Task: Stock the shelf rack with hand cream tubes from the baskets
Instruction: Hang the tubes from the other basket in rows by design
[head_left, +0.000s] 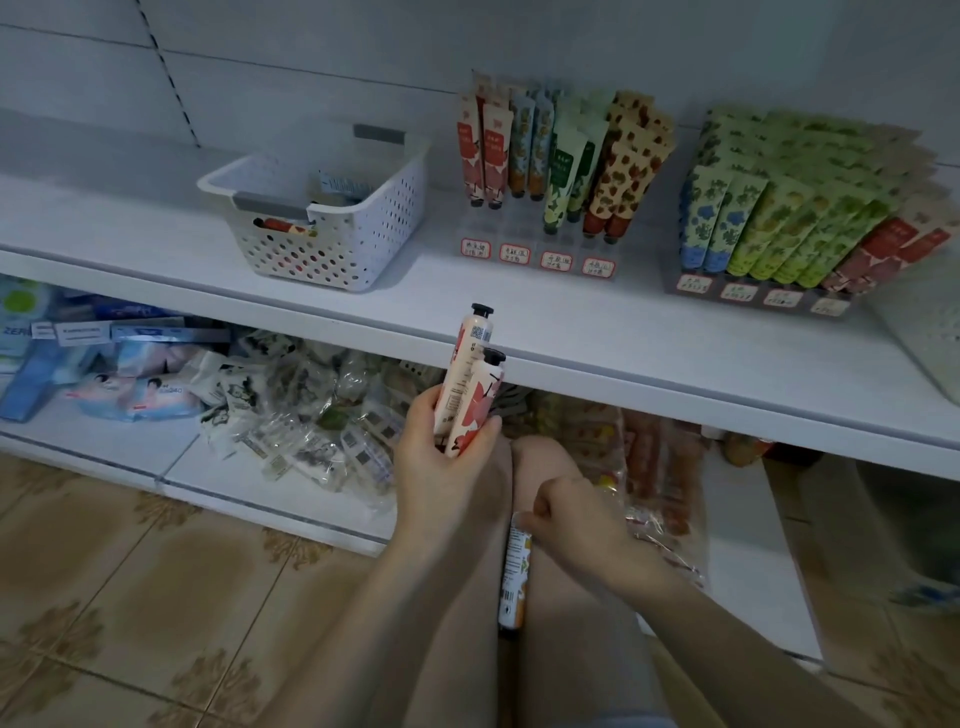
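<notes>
Left hand (447, 457), as I read it, grips two hand cream tubes (465, 384) upright, caps up, before the shelf (415, 301) edge. Right hand (571, 519) pinches a third tube (514, 577) lying between the knees. White basket (322, 254) stands near the partly filled rack (540, 254) on the shelf.

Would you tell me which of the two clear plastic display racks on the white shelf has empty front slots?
The left clear rack, beside the white perforated basket: its front rows are bare, while the right rack is full.
</notes>
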